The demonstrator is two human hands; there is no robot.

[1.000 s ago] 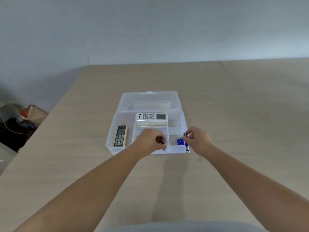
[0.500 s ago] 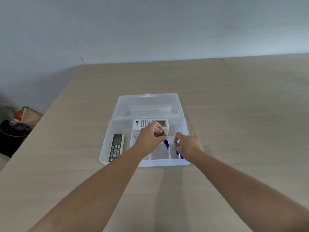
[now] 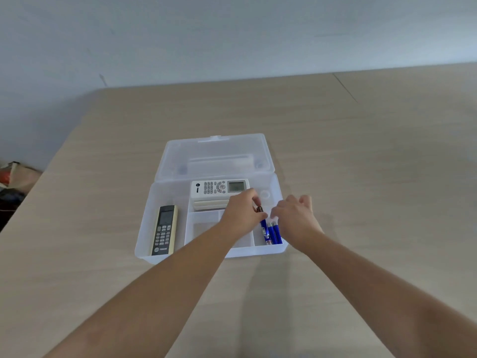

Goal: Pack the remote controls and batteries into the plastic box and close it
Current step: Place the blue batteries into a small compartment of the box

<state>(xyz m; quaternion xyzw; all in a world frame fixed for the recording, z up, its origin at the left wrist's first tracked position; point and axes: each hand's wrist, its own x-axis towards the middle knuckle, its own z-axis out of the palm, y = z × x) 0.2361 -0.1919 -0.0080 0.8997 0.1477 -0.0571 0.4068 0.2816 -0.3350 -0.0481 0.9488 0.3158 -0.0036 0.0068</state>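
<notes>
A clear plastic box (image 3: 254, 252) lies open on the table, its lid (image 3: 214, 153) folded back. Inside, a white remote (image 3: 219, 187) rests on top of a cream one (image 3: 210, 203) at the back, and a black-faced remote (image 3: 164, 229) lies in the left compartment. My left hand (image 3: 241, 215) pinches the top end of a blue battery (image 3: 263, 226), whose lower end dips into the front right compartment. Two more blue batteries (image 3: 275, 232) lie beside it there. Just right of them hovers my right hand (image 3: 296, 218), fingers loosely apart and holding nothing I can see.
The box sits mid-table on a light wooden top (image 3: 361, 177) that ends at a grey wall. The table's left edge runs diagonally, with bags on the floor (image 3: 13, 174) beyond it. A seam (image 3: 346, 89) crosses the top at the far right.
My right hand let its battery go into the front right compartment and drew back right. My left hand brought its battery over to the same compartment.
</notes>
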